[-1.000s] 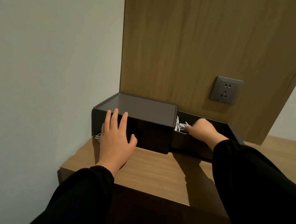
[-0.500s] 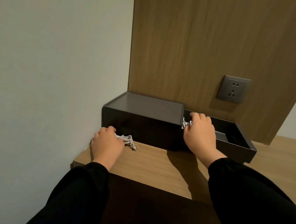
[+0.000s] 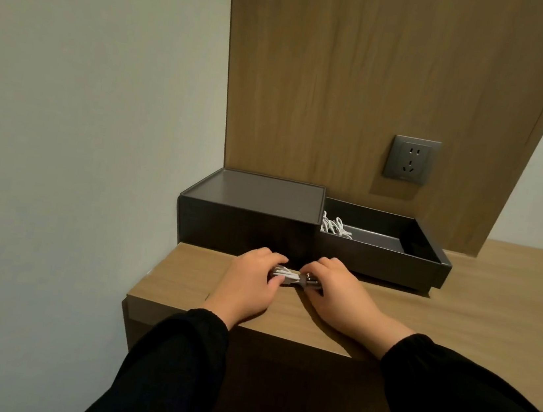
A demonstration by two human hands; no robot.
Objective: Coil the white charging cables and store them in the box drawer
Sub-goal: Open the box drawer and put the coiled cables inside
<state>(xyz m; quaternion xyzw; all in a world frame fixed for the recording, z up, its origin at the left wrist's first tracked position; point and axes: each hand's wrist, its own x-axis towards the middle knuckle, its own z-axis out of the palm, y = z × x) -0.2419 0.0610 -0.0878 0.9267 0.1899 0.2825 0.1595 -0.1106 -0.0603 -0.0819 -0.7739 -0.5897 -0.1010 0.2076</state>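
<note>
Head view: a dark grey box (image 3: 253, 200) stands on the wooden tabletop (image 3: 455, 316), in the corner where the pale wall (image 3: 85, 112) meets the wood panel (image 3: 349, 77). Its drawer (image 3: 429, 257) is pulled out from the right side of the box. A loosely coiled white charging cable (image 3: 334, 226) lies in the drawer, at the end nearest the box.

Just in front of the box, a second white cable bundle (image 3: 292, 276) is held low over the tabletop between both hands. The left hand (image 3: 246, 285) has its fingers curled round the bundle's left end. The right hand (image 3: 338, 294) has its fingers curled round the right end. The two hands almost meet in front of the box's right front corner. A darker grey band seems to cross the middle of the bundle, though it is too small to say what it is. Both arms wear black sleeves (image 3: 180, 366) that reach in from the near edge of the tabletop.

Above and to the right of the box, a grey power socket (image 3: 411, 159) is set into the wood panel.
</note>
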